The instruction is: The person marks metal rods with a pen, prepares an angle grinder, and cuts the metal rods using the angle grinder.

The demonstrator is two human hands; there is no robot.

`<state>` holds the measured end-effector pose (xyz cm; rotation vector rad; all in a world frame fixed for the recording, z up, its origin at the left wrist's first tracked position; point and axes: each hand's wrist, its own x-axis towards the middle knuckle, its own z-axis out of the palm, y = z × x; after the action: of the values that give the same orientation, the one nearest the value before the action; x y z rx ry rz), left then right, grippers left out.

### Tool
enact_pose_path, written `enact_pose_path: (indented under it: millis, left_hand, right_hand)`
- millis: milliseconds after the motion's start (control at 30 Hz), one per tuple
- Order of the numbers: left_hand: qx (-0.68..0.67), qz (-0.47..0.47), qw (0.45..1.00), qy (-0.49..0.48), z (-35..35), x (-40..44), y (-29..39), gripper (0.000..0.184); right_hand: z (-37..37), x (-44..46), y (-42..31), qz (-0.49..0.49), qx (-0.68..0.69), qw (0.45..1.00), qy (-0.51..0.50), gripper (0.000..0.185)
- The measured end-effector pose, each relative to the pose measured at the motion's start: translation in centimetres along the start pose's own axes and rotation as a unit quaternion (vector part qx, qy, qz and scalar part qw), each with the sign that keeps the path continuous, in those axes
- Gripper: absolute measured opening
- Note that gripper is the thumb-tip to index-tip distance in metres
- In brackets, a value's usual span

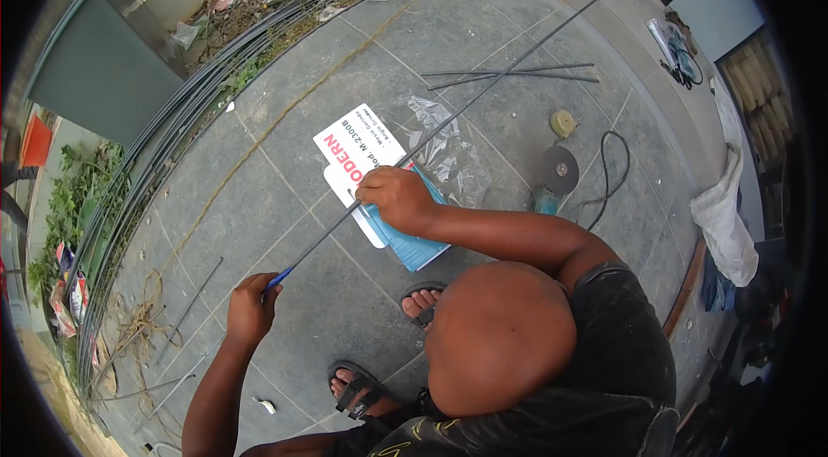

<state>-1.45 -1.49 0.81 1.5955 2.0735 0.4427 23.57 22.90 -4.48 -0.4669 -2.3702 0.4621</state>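
My right hand (395, 197) is closed around a long thin steel rod (509, 78), over a printed cardboard angle-grinder box (354, 142). The rod slants from the upper right down toward my left hand (250, 310). That hand is closed on a slim blue marker (279, 278), which meets the lower end of the rod; whether it touches is too small to tell. Behind the right forearm, an angle grinder (545, 201) with a dark disc (561, 169) lies on the tiles, its body partly hidden.
Short rods (535, 73) lie crossed beyond the box, near clear plastic wrap (448, 147) and a yellowish roll (563, 122). A black cord (623, 172) loops by the grinder. Long bundled rods (185, 108) curve along the left edge. Tangled string (142, 328) lies lower left.
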Motion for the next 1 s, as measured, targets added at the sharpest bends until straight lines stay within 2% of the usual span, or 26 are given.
enact_pose_path:
  millis: [167, 333, 433, 1000]
  left_hand:
    - [0.013, 0.007, 1.0, 0.001, 0.8, 0.6, -1.2, 0.022]
    - [0.153, 0.087, 0.984, 0.023, 1.6, 0.6, -1.4, 0.02]
    - [0.173, 0.089, 0.98, 0.04, 1.9, 0.6, -1.6, 0.021]
    - [0.156, 0.069, 0.985, 0.018, 2.3, 0.5, -2.2, 0.02]
  right_hand:
    - [0.5, 0.2, 0.0, -0.006, -0.001, 1.0, -0.005, 0.008]
    - [1.0, -0.1, -0.1, -0.002, 0.014, 1.0, 0.004, 0.007]
    - [1.3, -0.4, 0.1, 0.001, 0.015, 1.0, 0.001, 0.008]
    - [1.4, -0.6, -0.3, -0.01, -0.011, 1.0, -0.004, 0.006]
